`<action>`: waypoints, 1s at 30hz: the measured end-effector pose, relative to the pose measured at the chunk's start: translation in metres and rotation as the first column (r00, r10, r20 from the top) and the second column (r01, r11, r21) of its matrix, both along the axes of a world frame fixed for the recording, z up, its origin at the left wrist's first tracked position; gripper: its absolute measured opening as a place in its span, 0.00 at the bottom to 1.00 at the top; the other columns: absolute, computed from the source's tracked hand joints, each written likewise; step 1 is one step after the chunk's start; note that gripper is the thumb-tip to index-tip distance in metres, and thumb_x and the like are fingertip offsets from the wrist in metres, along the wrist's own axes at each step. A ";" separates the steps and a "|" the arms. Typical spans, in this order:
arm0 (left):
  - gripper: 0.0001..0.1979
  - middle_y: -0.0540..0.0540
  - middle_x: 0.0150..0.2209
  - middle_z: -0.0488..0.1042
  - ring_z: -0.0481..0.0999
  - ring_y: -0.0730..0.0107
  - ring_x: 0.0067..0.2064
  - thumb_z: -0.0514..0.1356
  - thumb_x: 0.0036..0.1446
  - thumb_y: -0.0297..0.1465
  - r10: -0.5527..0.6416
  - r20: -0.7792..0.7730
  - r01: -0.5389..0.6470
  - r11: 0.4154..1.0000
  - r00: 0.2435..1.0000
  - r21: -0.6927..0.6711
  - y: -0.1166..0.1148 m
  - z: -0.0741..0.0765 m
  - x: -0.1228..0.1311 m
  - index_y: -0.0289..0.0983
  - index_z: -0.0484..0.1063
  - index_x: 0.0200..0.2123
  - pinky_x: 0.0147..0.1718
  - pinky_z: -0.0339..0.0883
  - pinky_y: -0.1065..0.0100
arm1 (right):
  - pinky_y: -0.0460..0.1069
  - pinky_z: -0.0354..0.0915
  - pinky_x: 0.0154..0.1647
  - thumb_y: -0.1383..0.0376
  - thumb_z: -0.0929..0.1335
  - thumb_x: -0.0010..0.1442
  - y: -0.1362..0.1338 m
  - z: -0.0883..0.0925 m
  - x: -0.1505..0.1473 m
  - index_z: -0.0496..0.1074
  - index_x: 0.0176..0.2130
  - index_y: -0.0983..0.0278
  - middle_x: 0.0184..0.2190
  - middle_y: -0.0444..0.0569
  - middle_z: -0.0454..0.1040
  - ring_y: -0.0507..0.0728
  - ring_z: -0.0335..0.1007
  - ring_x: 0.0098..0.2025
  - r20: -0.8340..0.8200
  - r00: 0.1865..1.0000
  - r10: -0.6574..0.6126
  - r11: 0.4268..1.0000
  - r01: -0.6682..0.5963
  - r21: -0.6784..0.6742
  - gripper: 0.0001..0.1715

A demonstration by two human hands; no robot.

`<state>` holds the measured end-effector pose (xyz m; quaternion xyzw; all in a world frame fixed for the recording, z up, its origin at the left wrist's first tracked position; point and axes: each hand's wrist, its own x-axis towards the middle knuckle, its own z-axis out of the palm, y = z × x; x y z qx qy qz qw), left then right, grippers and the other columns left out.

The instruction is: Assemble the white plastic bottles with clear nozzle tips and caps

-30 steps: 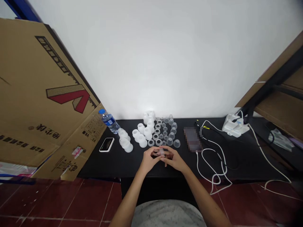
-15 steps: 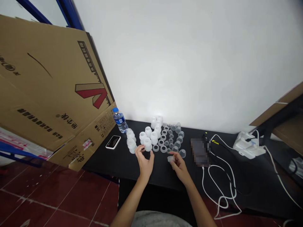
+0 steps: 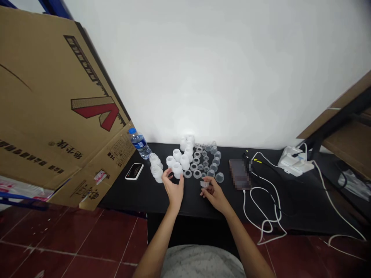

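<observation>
A clear cup [image 3: 204, 184], axis level, is pinched by the right hand [image 3: 215, 196]; the left hand [image 3: 174, 188] is spread open beside white cups [image 3: 177, 170] on a black tabletop [image 3: 139, 197].

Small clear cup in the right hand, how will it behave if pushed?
The small clear cup pinched in the right hand looks thin-walled, so probably light. Its round form may tip or roll. Its stiffness can't be told from here.
</observation>
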<state>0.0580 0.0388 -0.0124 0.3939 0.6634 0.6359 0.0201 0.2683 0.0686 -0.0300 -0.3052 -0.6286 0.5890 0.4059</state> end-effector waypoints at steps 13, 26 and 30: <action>0.30 0.36 0.54 0.76 0.79 0.51 0.54 0.73 0.58 0.39 -0.002 -0.039 0.000 0.999 0.999 -0.054 0.002 -0.005 -0.004 0.37 0.69 0.60 0.47 0.74 0.56 | 0.54 0.79 0.45 0.62 0.71 0.69 -0.002 0.004 0.003 0.62 0.71 0.50 0.60 0.53 0.66 0.55 0.83 0.43 0.004 0.999 0.044 0.999 -0.044 0.016 0.35; 0.25 0.40 0.49 0.80 0.81 0.53 0.49 0.71 0.60 0.44 -0.214 0.028 0.216 0.971 0.976 -0.105 -0.007 -0.004 -0.008 0.40 0.74 0.55 0.51 0.77 0.55 | 0.50 0.70 0.41 0.74 0.66 0.58 -0.003 0.013 0.005 0.68 0.60 0.55 0.51 0.47 0.75 0.54 0.74 0.39 0.052 0.998 0.022 0.996 -0.027 0.080 0.32; 0.18 0.41 0.50 0.79 0.81 0.55 0.51 0.67 0.65 0.43 -0.592 0.058 0.593 0.788 0.804 -0.166 -0.020 0.006 -0.013 0.41 0.79 0.54 0.49 0.77 0.60 | 0.49 0.66 0.43 0.74 0.68 0.55 -0.004 0.019 0.008 0.69 0.59 0.56 0.44 0.44 0.73 0.56 0.69 0.41 0.042 0.999 0.010 0.996 -0.014 0.087 0.34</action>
